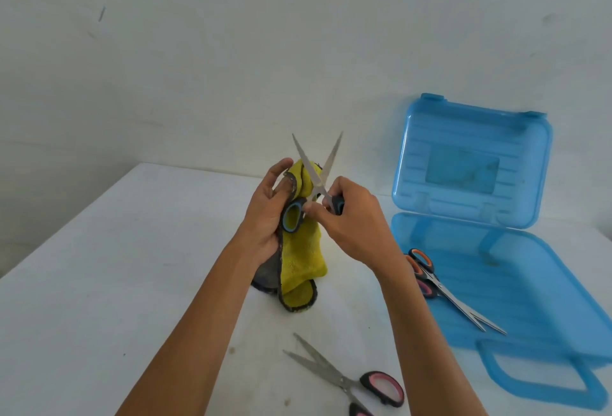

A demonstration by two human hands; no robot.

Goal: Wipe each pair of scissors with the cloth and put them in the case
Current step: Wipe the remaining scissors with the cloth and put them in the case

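Above the table I hold blue-handled scissors [316, 169] upright with their blades spread apart. My right hand [356, 227] grips one handle. My left hand [270, 210] holds the yellow cloth [303, 256] with grey backing against the other handle; the cloth hangs down to the table. The open blue plastic case [516, 299] lies at the right, its lid [470, 164] standing upright. Orange-handled scissors [447, 289] lie in the case's tray. Pink-handled scissors [347, 379] lie on the table near me, blades open.
The white table [116, 283] meets a white wall at the back. The case's carry handle [543, 372] juts toward me at the lower right.
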